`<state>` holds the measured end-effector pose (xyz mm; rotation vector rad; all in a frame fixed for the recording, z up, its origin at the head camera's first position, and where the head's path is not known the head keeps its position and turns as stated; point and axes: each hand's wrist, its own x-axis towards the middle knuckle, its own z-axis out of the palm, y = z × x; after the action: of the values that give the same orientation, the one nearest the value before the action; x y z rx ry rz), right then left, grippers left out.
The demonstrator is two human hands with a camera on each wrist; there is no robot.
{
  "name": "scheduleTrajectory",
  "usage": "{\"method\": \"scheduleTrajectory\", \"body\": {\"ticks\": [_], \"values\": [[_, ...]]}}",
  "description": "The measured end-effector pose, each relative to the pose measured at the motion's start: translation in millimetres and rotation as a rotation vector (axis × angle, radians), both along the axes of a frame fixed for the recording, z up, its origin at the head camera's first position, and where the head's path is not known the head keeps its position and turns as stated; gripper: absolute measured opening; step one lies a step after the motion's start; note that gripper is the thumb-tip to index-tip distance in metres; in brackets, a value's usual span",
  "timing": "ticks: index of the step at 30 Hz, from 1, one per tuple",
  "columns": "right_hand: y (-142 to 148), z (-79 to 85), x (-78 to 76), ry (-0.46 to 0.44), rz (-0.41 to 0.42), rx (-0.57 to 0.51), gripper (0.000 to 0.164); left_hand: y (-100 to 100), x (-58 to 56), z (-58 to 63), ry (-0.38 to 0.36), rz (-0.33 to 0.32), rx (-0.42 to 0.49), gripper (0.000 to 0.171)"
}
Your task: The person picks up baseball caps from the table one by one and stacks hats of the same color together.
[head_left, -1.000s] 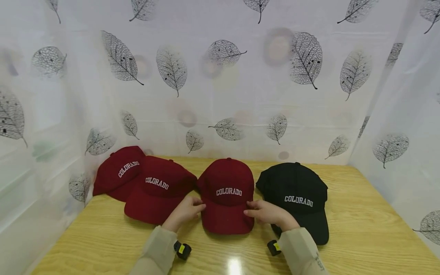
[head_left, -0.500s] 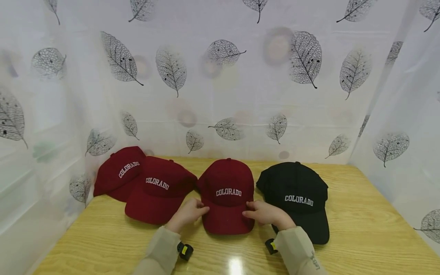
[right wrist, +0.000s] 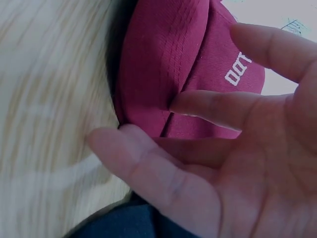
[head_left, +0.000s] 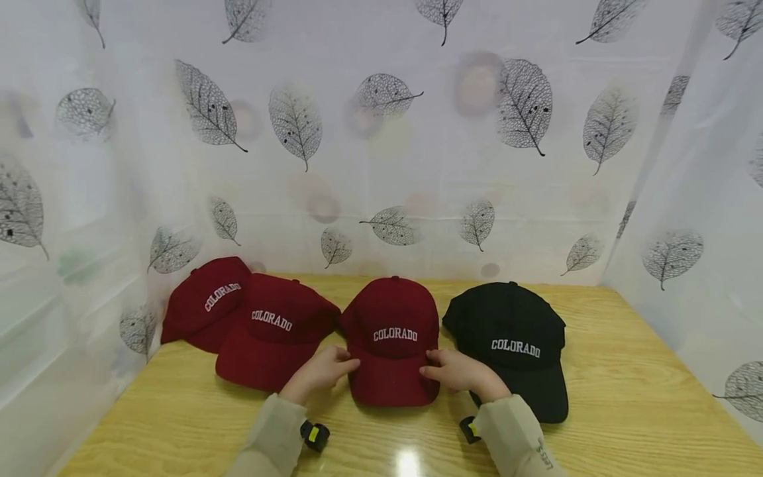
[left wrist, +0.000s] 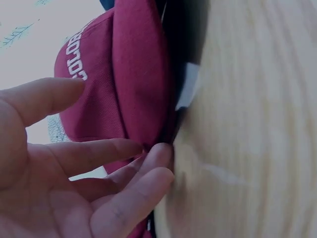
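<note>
A dark red cap (head_left: 395, 318) lettered COLORADO stands in the middle of the table, its brim toward me. At the brim's left end my left hand (head_left: 322, 372) touches the edge, its fingers loosely extended in the left wrist view with the thumb off the cloth. My right hand (head_left: 461, 374) touches the brim's right end in the same way, fingers (right wrist: 213, 106) spread and relaxed. Just right of that hand sits a black COLORADO cap (head_left: 515, 331), partly covered by my wrist. To the left of my left hand lies another red cap (head_left: 274, 331), overlapping a tilted red cap (head_left: 208, 301).
The wooden table (head_left: 620, 397) runs back to a white curtain (head_left: 381, 165) printed with dark leaves, which also hangs at both sides. A black wrist device (head_left: 314, 435) with a yellow mark sits on my left sleeve, and a similar device (head_left: 469, 429) on the right.
My left hand has shifted slightly toward the middle cap's brim, and my right hand a little inward. The caps keep their places; the view has tilted a little.
</note>
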<state>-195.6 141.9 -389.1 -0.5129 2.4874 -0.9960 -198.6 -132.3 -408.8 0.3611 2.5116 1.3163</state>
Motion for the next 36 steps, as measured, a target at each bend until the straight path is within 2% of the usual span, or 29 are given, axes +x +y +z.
{"method": "scheduleTrajectory", "body": {"ticks": [3,6,12,16,20,25,28,36], "values": [[1,-0.8,0.2,0.009,-0.017,-0.01,0.055,-6,0.0,4.9,0.033,0.017,-0.015,0.037],[2,-0.6,0.7,0.028,-0.027,-0.012,0.052,-13,-0.6,13.8,0.091,0.074,-0.02,0.035],[1,2.4,2.1,0.03,-0.048,-0.018,0.051,-40,1.3,38.8,0.18,0.251,-0.022,0.031],[1,2.6,2.6,0.018,-0.057,-0.029,0.048,-66,1.6,48.1,0.201,0.371,-0.054,0.034],[1,1.9,2.8,0.013,-0.056,-0.04,0.045,-92,0.6,47.7,0.183,0.465,-0.09,0.041],[1,1.6,3.0,0.008,-0.062,-0.048,0.043,-119,-0.5,38.2,0.115,0.535,-0.116,0.046],[1,1.5,3.3,0.009,-0.068,-0.045,0.044,-130,-1.7,31.0,0.066,0.557,-0.108,0.047],[0,1.8,2.8,-0.002,-0.082,-0.068,0.049,-145,-1.5,20.9,0.029,0.576,-0.086,0.052]]}}
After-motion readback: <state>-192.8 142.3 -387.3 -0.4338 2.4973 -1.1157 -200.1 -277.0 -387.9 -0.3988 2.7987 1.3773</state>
